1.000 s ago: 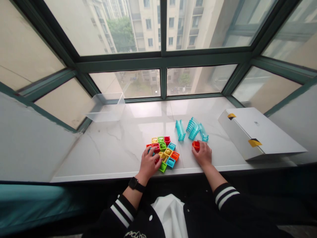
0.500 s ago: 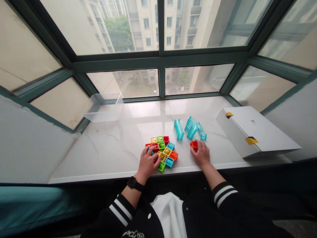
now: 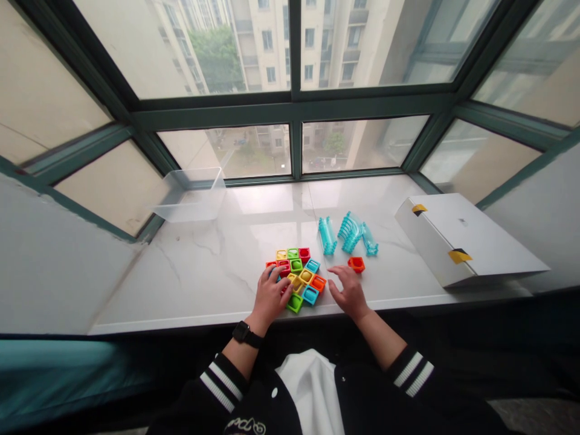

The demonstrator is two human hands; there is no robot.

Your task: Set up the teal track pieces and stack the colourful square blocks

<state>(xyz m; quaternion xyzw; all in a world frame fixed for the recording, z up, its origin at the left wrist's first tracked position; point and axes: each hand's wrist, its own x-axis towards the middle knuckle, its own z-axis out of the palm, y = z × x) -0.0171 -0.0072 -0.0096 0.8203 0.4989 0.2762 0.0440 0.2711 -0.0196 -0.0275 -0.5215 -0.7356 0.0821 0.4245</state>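
— Windowsill (image 3: 203, 272) of white, grey-veined stone bears our kit. Where do our hands stand?

— Our left hand (image 3: 269, 293) lies over the left side of a close-packed cluster of square, multicoloured plastic blocks (image 3: 306, 277), fingers spread. Whether it grips one, we cannot tell; the fingers hide the contact.

— Our right hand (image 3: 351, 292)?

— Nothing in it. Thumb and forefinger parted wide, just beside the cluster's right edge, a visible gap between. One orange-red, cup-like plastic block (image 3: 356, 264) sits apart from the cluster, just beyond the knuckles; contact there unclear.

— Step in hand, as we judge it?

— Blocks handled singly: our left hand seems to steady the cluster, our right hand looks ready for a pick-up.

— And the next move calls for?

— In our view, a narrower pinch across one block's side walls. The blue and orange ones on the cluster's right edge lie handiest. Our left hand should press lightly, lest neighbours shift.

— Anything else to log?

— Translucent turquoise, ribbed plastic pieces (image 3: 351, 233), straight and curved, beyond the lone block, touched by neither hand. White box (image 3: 493, 238) with yellow-and-black tape, well off to our right.
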